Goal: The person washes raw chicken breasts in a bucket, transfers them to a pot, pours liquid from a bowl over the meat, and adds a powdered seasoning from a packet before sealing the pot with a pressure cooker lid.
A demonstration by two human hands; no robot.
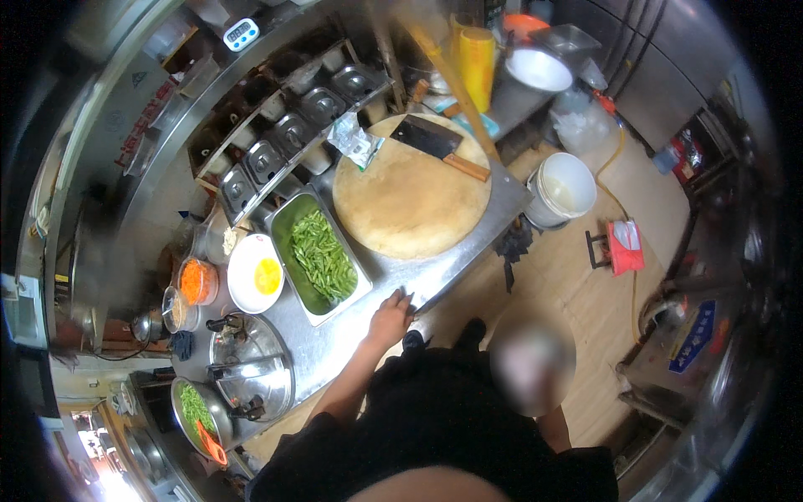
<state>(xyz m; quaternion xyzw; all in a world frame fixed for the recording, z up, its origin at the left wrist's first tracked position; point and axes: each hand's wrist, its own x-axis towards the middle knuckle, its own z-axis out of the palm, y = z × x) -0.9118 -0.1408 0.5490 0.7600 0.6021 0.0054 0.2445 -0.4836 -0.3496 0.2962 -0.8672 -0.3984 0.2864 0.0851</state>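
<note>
My left hand [390, 319] rests with its fingers on the front edge of the steel worktable [323, 354]. Just beyond it stands a deep steel pan [364, 285] of cut green vegetables [321, 257]. A round wooden chopping board [408, 207] bears a cleaver [430, 137] with a wooden handle and a crumpled foil packet [354, 141]. Left of the pan is a white bowl [244, 292] with beaten egg [268, 276]. My right forearm [554, 430] leads up to a blurred round patch [533, 364]; that hand's grip is not discernible.
Lidded steel containers [292, 130] line the rack behind. A tub of shredded orange food [197, 281], a round metal lid [257, 367] and a bowl of shredded greens [201, 414] are at the left. A white bucket [564, 188] and a red folding stool [625, 246] stand on the floor.
</note>
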